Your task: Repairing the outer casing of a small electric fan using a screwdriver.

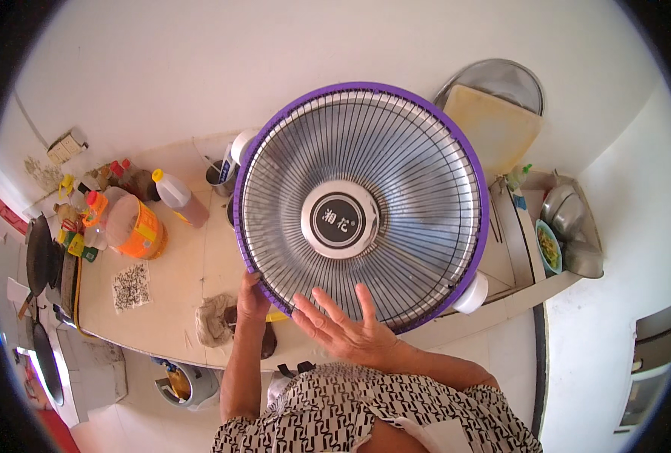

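A large round dish heater (418, 219) with a purple rim, thin wire guard and shiny reflector stands face-on above the counter. Its round black-and-silver hub (341, 220) sits at the centre, and white side fittings (471, 293) stick out past the rim. My left hand (252, 298) grips the rim at the lower left, its fingers partly hidden behind. In front of the guard's lower part, my right hand (350, 330) has its fingers spread and holds nothing. Whether its fingertips touch the wires I cannot tell.
On the left of the counter (177, 302) stand an orange-labelled oil jug (139, 230), a yellow-capped bottle (178, 198) and other bottles. A crumpled plastic bag (215, 321) lies by my left forearm. Rightward are a cutting board (494, 128), metal bowls (566, 211) and a blue bowl (548, 245).
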{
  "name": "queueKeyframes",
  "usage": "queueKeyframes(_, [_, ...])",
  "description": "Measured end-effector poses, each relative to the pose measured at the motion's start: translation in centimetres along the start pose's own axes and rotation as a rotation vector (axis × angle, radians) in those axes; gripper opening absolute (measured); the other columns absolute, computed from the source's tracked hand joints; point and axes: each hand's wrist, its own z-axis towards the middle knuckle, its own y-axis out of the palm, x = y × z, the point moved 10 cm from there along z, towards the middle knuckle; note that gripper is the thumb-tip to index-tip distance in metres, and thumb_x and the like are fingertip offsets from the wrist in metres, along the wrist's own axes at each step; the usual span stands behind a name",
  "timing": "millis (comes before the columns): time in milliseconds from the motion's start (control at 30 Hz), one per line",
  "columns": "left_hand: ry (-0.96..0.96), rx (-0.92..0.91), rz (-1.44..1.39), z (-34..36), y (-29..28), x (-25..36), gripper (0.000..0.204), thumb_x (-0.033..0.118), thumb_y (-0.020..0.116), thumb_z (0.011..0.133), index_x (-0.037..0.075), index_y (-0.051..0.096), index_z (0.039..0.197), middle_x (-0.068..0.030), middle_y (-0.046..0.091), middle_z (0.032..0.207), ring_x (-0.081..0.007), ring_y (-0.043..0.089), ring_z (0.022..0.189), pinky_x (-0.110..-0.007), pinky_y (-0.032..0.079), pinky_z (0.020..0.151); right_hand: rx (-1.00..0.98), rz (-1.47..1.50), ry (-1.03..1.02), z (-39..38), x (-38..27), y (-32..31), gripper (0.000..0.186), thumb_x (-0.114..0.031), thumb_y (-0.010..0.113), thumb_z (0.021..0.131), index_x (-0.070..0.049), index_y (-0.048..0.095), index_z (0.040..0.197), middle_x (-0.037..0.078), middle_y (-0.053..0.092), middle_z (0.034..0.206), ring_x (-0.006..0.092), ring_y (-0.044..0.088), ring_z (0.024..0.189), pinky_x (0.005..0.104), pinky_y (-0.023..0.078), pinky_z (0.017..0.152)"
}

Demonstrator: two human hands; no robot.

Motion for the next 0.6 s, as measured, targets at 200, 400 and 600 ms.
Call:
queueKeyframes(200, [-0.008,0.068,0.046,-0.6,1.2,-0.5,0.064,0.026,0.062,0.082,-0.003,0.046,0.137,-0.0161,0.058,0.133,-0.0301,0.057,0.121,-0.044,0.044,0.108,-0.047,0.037,0.000,-0.5,1.8,1.0,0.051,-0.040,0.051,0.096,-0.023,0.048,0.144,0.004,0.035,0.158,0.0290,0.032,0.145,0.0738,0.019,0.112])
queueKeyframes(400, [-0.052,-0.068,0.021,-1.3,6.2,2.1,0.060,0.019,0.058,0.084,-0.004,0.045,0.137,-0.0161,0.058,0.131,-0.0262,0.059,0.119,-0.039,0.047,0.104,-0.010,0.212,0.165,0.4,3.6,-0.2,0.077,-0.045,0.077,0.074,-0.026,0.049,0.143,0.001,0.030,0.160,0.0302,0.026,0.146,0.0761,0.014,0.111])
queueKeyframes(600, [-0.094,-0.020,0.052,-1.3,9.7,3.0,0.047,0.013,0.053,0.086,-0.002,0.048,0.131,-0.0139,0.063,0.121,-0.0222,0.065,0.105,-0.036,0.055,0.092,-0.133,0.243,0.256,3.5,7.1,-1.9,0.088,-0.055,0.077,0.064,-0.037,0.047,0.145,-0.004,0.034,0.158,0.0295,0.026,0.146,0.0712,0.013,0.111])
